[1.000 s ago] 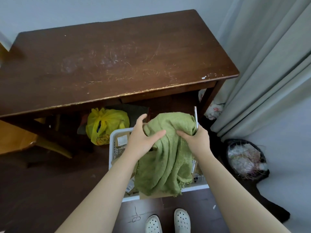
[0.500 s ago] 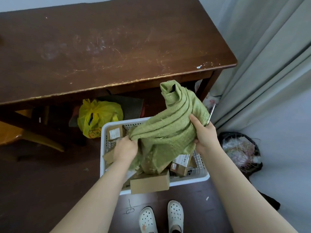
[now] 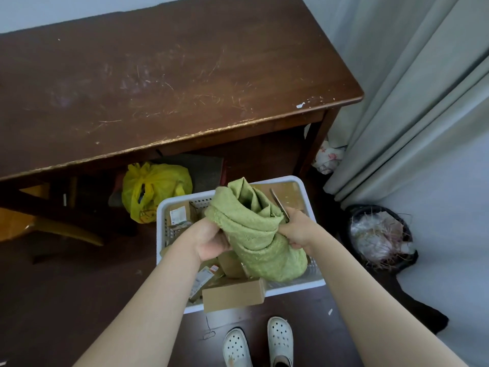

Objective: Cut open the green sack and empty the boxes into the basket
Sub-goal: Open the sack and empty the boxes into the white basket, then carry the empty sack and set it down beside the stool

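- Head view: green sack [image 3: 254, 234] is held up bunched and twisted above the white basket [image 3: 291, 286]. Its lower end sags onto the contents. Its upper end is rolled into a thick fold on the far side.
- left hand [image 3: 211, 239]: fingers are curled into the sack's left edge, gripping a wad of the weave.
- right hand [image 3: 299, 231]: it grips the sack's right side, fingers wrapped into the cloth. The same hand also holds a thin blade-like tool [image 3: 277, 203], which sticks up and far-left along the sack — I cannot tell what kind of tool it is.
- The basket sits on the dark floor, just beyond the feet and near the table's front edge. Its walls are perforated.
- Contents: a labelled box [image 3: 180, 214] in the far-left corner and a plain brown box [image 3: 232, 295] lying across the near rim, partly overhanging it. Smaller labelled packets lie between them, partly hidden under the sack and the left wrist.
- Far side: a dark wooden table [image 3: 185, 75], its top scratched and its near edge worn pale.
- Under the table, far-left of the basket: a knotted yellow plastic bag [image 3: 156, 189].
- At the foot of the right table leg: a patterned cloth bundle [image 3: 328, 157].
- Right: a pale curtain [image 3: 423, 102] hanging to the floor. Near it is a black bin [image 3: 381, 237] lined with clear plastic — straw-like scraps on top.
- Near edge: two white perforated shoes [image 3: 280, 337], toes pointing at the basket.
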